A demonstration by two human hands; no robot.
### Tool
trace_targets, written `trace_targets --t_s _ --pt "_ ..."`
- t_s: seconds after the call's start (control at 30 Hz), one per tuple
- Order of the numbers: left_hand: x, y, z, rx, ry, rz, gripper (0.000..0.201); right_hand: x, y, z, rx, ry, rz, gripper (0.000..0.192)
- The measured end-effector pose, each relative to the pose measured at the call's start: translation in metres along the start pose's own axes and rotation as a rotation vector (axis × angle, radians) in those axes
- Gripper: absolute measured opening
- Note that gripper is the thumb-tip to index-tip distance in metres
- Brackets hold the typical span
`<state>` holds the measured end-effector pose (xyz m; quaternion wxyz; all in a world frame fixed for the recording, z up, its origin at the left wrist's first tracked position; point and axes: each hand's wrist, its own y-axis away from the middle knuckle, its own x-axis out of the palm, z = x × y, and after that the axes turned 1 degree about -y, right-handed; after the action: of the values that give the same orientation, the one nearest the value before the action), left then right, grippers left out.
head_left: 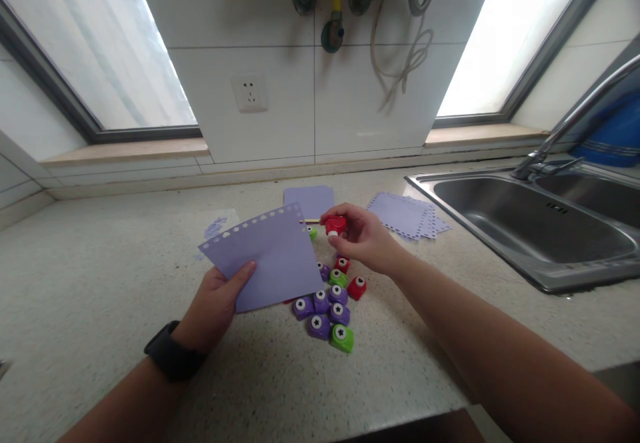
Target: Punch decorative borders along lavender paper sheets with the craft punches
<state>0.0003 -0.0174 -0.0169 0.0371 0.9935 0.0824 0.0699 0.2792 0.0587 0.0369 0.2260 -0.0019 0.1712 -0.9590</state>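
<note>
My left hand (220,299) pinches a purple sheet of paper (275,256) by its lower left part, thumb on top. A row of small shaped holes runs along the sheet's far edge. To the right of the sheet, my right hand (367,236) grips a red craft punch (335,225) between thumb and fingers, just off the sheet's upper right corner. Below lie several purple, green and red craft punches, among them a green punch (342,338), a purple punch (319,326) and a red punch (357,287). The sheet hides part of the group.
A stack of plain purple paper (310,194) lies behind the sheet. Hole-edged purple sheets (400,213) lie fanned out beside the steel sink (525,213). Small purple scraps (216,226) sit at the left on the speckled counter (115,263). A tap (537,156) rises behind the sink.
</note>
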Motion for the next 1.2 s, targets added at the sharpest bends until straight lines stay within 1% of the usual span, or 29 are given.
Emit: trace_targets --t_s 0.1,0.17,0.3,0.4,0.5,0.63,0.7,0.77,0.83,0.97,1.07,1.13,1.2 --pt "0.000 0.000 -0.001 0.003 -0.002 0.000 0.053 0.000 -0.003 -0.007 0.037 -0.107 -0.044 0.037" --pt "0.000 0.000 0.000 -0.006 0.003 -0.005 0.052 -0.001 -0.005 -0.011 0.055 -0.138 -0.084 0.040" --pt "0.001 0.000 0.000 -0.019 0.013 -0.013 0.052 -0.003 -0.006 -0.014 0.086 -0.058 -0.125 0.046" --pt "0.001 0.000 0.000 -0.011 0.018 -0.009 0.051 -0.004 -0.004 -0.012 0.049 0.009 -0.136 0.044" --pt "0.001 0.000 0.000 -0.013 0.017 -0.010 0.050 -0.002 -0.002 -0.007 0.014 0.054 -0.129 0.041" --pt "0.000 0.001 0.000 -0.030 0.013 -0.021 0.047 0.001 -0.001 0.000 0.008 0.012 -0.105 0.039" --pt "0.000 0.000 0.000 -0.031 0.016 -0.025 0.047 0.000 -0.001 0.001 0.034 0.004 -0.085 0.039" --pt "0.001 0.000 0.001 -0.020 0.018 -0.035 0.047 -0.004 -0.003 -0.002 0.081 0.018 -0.035 0.041" --pt "0.001 -0.001 0.001 -0.008 0.021 -0.044 0.048 -0.010 -0.005 -0.008 0.092 0.074 -0.006 0.044" --pt "0.003 0.000 -0.001 -0.011 0.048 -0.048 0.048 -0.017 -0.007 -0.016 0.081 0.228 -0.073 0.042" --pt "0.004 0.000 -0.002 -0.021 0.069 -0.053 0.048 -0.016 -0.008 -0.012 0.055 0.226 -0.089 0.041" --pt "0.004 0.000 -0.003 -0.027 0.078 -0.059 0.048 -0.014 -0.007 -0.008 0.028 0.202 -0.081 0.040" --pt "0.004 0.000 -0.003 -0.031 0.086 -0.071 0.048 -0.012 -0.006 -0.006 0.033 0.177 -0.067 0.040"
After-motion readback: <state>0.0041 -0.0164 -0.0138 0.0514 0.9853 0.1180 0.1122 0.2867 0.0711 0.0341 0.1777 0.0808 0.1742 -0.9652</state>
